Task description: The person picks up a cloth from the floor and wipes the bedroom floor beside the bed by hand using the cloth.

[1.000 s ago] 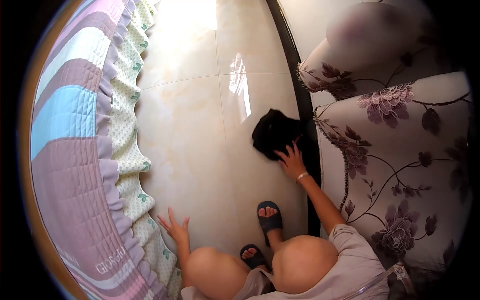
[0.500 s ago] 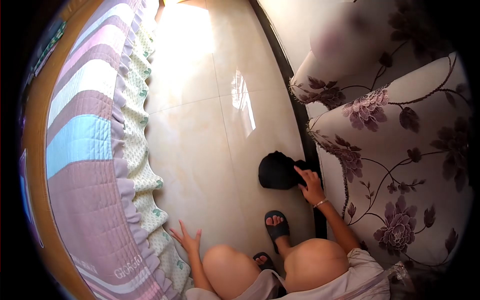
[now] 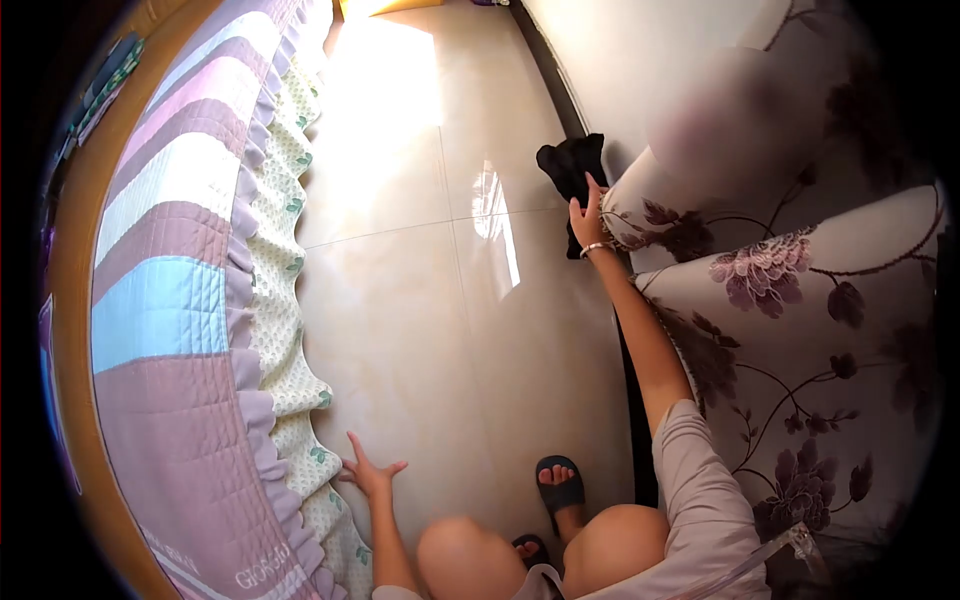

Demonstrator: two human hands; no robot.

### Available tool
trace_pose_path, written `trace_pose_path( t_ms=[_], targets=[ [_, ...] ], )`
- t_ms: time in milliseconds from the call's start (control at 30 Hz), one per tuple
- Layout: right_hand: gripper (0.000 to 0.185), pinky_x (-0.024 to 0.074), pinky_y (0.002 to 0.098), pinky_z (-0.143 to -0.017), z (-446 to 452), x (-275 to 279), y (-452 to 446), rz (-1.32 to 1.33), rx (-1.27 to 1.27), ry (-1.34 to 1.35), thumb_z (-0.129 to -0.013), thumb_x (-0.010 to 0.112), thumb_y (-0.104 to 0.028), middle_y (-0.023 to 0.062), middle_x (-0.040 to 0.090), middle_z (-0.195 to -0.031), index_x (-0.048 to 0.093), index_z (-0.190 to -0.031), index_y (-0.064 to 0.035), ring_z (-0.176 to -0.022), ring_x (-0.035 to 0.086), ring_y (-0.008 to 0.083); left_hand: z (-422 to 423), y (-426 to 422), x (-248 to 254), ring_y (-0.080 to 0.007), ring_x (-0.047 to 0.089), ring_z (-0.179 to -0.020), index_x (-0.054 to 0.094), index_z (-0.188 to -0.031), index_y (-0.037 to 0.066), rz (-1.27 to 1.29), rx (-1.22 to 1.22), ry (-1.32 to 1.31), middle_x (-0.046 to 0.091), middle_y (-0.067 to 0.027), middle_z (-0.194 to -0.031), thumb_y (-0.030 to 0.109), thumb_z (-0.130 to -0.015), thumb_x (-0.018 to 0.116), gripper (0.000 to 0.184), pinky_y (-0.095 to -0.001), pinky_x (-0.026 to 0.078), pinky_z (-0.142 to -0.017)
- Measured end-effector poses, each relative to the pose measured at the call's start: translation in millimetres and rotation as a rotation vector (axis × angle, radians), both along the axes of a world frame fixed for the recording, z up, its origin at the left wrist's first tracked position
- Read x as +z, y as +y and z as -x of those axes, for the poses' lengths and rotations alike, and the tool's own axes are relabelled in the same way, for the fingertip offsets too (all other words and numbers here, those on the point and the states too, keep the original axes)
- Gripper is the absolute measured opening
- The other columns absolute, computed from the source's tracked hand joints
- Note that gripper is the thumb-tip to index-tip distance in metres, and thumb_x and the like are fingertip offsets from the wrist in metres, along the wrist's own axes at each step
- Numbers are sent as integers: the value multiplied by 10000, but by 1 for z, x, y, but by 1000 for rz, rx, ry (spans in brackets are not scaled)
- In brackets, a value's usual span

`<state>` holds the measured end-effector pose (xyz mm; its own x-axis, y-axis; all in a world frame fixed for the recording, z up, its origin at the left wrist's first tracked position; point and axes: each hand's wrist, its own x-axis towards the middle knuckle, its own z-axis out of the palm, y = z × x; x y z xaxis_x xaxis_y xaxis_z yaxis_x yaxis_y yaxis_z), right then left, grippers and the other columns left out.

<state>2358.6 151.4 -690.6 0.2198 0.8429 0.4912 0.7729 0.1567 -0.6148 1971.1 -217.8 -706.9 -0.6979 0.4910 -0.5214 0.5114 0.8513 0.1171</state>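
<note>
My right hand (image 3: pixel 590 215), with a bracelet at the wrist, reaches far forward along the right side of the floor. It is on a bunched black cloth (image 3: pixel 572 163), with finger and thumb against it. Part of the cloth hangs or lies behind the hand, beside the dark baseboard, and some fingers are hidden. My left hand (image 3: pixel 373 472) holds nothing. Its fingers are spread, close to the ruffled bed skirt (image 3: pixel 285 370) and over the tiled floor (image 3: pixel 400 330).
A striped quilt (image 3: pixel 165 420) covers the bed on the left. Floral fabric (image 3: pixel 790 390) drapes down on the right, close to my right arm. My knees and dark slippers (image 3: pixel 560 485) are at the bottom. Something yellow (image 3: pixel 390 6) stands at the far end.
My right hand and the black cloth have moved forward along the right edge of the floor, and the arm is now stretched out. My left hand stays spread in nearly the same place.
</note>
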Motion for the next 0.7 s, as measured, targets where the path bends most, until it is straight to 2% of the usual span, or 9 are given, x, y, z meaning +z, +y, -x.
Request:
trace_pose_path(
  t_ms=[67,133,167,200,267,333,433,633,700],
  targets=[
    [533,296,411,-907,11,-11,23,414,53,-330,-760,475,-154,140,250,-1304,287,-1260,-156,-1039,380,393,4,-2,-5,-511,13,-1180,94,-1296,351,17,11,-2,78,-297,-1303,241,-322,821,1220,-488,183,-974],
    [557,325,410,-889,36,-26,29,637,184,-478,-764,461,-135,70,153,-1354,257,-1275,-221,-1037,368,414,6,-2,-4,-491,15,-1192,50,-1300,350,15,-36,-19,1,-315,-1303,252,-351,819,1225,-475,131,-989],
    [572,378,393,-841,50,-33,31,873,218,-528,-769,447,-121,20,132,-1366,237,-1280,-271,-1054,369,381,6,-4,-2,-491,15,-1192,50,-1300,350,22,-21,-12,1,-315,-1303,252,-351,819,1225,-475,131,-989],
    [575,415,366,-796,63,-45,25,920,228,-633,-768,430,-89,-14,132,-1367,250,-1272,-297,-1038,386,351,6,-3,0,-497,11,-1189,50,-1300,353,27,-65,21,4,-318,-1301,255,-344,819,1231,-475,129,-989],
    [576,422,353,-787,76,-29,-8,771,214,-722,-759,428,-53,-10,149,-1364,280,-1260,-294,-1002,409,325,2,0,3,-504,7,-1185,49,-1299,356,36,-127,47,6,-321,-1300,257,-337,819,1236,-475,127,-989],
    [590,443,347,-735,69,-39,-42,609,312,-798,-731,448,-29,-7,174,-1357,317,-1242,-293,-940,431,311,1,0,6,-495,50,-1184,68,-1297,358,-26,-112,64,119,-323,-1280,269,-308,812,1241,-490,133,-985],
    [590,466,337,-610,52,-26,-127,484,500,-866,-697,472,-31,6,214,-1342,357,-1218,-282,-821,449,301,4,-6,-4,-481,73,-1187,75,-1295,361,-25,-126,88,145,-318,-1275,265,-306,813,1238,-485,141,-984],
    [517,425,267,-515,8,-11,-309,623,734,-833,-700,479,-45,-22,231,-1341,434,-1164,-267,-675,421,234,4,-2,3,-450,78,-1203,84,-1295,361,3,-72,47,148,-309,-1280,253,-295,815,1243,-473,133,-991],
    [475,437,274,-580,1,11,-338,710,774,-632,-672,501,-43,19,375,-1238,491,-1111,-224,-690,433,242,4,-3,2,-447,64,-1207,84,-1296,356,23,-62,45,135,-310,-1284,251,-294,816,1245,-470,119,-995]
  ],
)
